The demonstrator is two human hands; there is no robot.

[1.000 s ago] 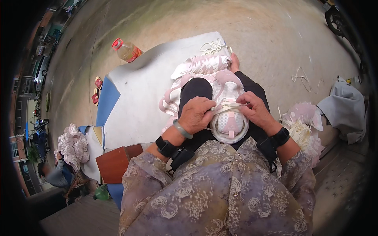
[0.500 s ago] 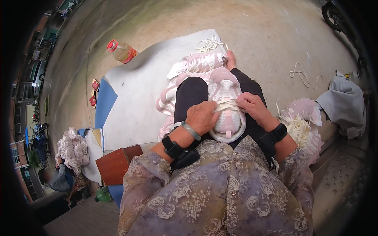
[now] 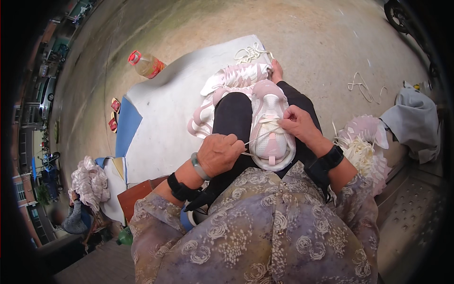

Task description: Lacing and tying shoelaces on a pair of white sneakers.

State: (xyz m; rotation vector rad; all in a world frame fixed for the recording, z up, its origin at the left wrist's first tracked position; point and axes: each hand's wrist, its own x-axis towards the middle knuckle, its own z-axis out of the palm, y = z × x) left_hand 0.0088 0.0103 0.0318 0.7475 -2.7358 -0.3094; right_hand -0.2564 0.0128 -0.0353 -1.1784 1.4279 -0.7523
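Observation:
A pink and white shoe upper (image 3: 270, 102) rests between my thighs, its rounded heel end toward me. Cream lace (image 3: 271, 124) crosses its middle. My left hand (image 3: 221, 152) is closed at the lower left of the shoe, pinching a strand of shoelace (image 3: 257, 138) stretched taut from the lacing. At the right side of the lacing, my right hand (image 3: 299, 124) pinches with thumb and forefinger; the lace there is mostly covered by the fingers. More pink and white shoe uppers (image 3: 236, 78) lie in a row beyond my left knee.
Uppers and a cream lace bundle (image 3: 358, 154) sit at my right. A white sheet (image 3: 165, 113) covers ground at left, with a bottle (image 3: 146, 64) at its edge. Loose laces (image 3: 253, 52) lie on it. A grey cloth (image 3: 412, 120) hangs at right; another person (image 3: 75, 215) sits far left.
My left hand has moved left and toward me, drawing a strand of lace out from the shoe. My right hand stays beside the lacing, slightly raised.

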